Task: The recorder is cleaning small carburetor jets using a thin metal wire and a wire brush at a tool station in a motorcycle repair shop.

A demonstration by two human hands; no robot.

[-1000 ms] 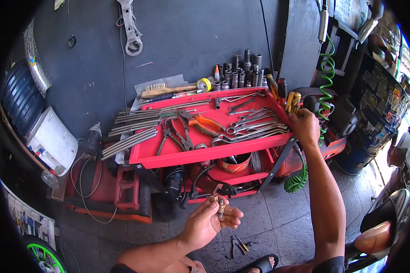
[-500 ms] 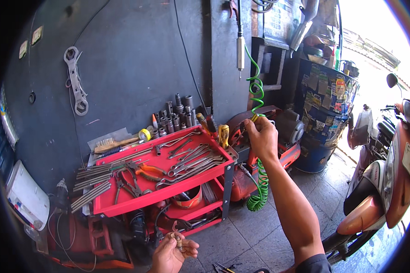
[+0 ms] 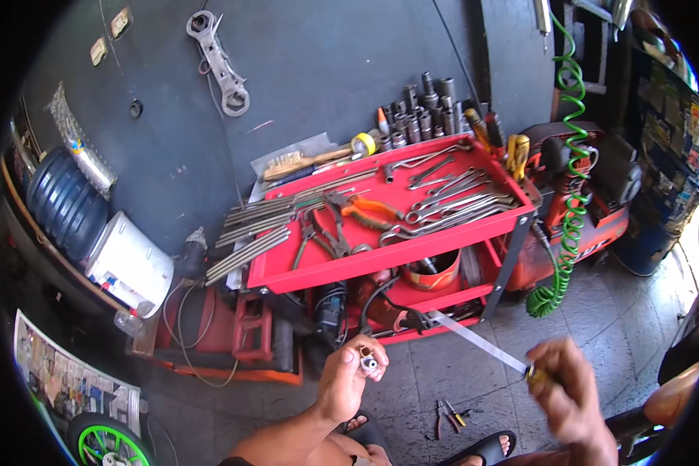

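A small metal part [image 3: 369, 363] is resting in the left hand [image 3: 342, 386], before the red tool cart [image 3: 396, 256], and the grip of this hand is pinching around it. The right hand [image 3: 567, 392], which is somewhat blurred, is wrapping its grip around the end of a long-bladed tool [image 3: 481, 342] that is pointing leftward. On the cart, wrenches [image 3: 454, 213] and orange-handled pliers [image 3: 359, 206] are lying.

Metal screwdriver shaft [image 3: 481, 342], matt wall [image 3: 326, 70]

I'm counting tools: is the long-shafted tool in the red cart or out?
Out: the right hand holds the long-shafted tool in front of the red cart.
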